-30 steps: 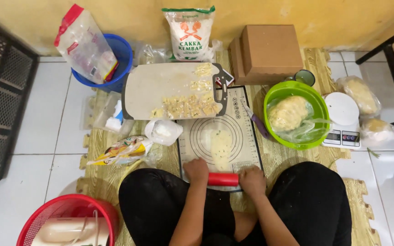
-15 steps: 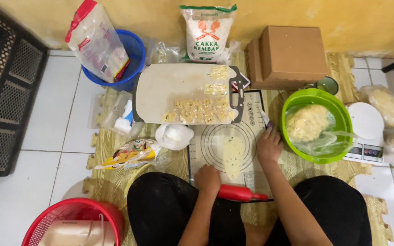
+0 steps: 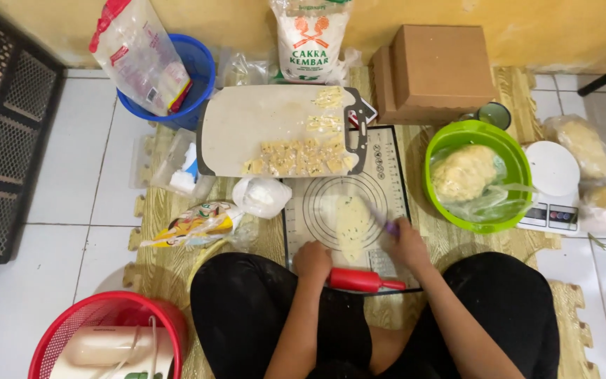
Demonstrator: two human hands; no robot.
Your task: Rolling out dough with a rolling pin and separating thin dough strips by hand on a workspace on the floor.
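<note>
Dough (image 3: pixel 351 226), rolled into a thin pale oval, lies in the ringed middle of the baking mat (image 3: pixel 387 161). Right hand (image 3: pixel 409 242) is curled around a purple-handled knife (image 3: pixel 376 214), whose thin blade is hard to make out against the dough. Left hand (image 3: pixel 312 260) rests closed at the end of a red rolling pin (image 3: pixel 362 280); whether it truly grips I cannot tell. Beyond sits the cutting board (image 3: pixel 247 126) with cut squares (image 3: pixel 301 158).

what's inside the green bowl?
The green bowl holds a lump of pale dough under clear plastic. The bowl's bottom is covered, so anything beneath the dough can't be seen.
</note>
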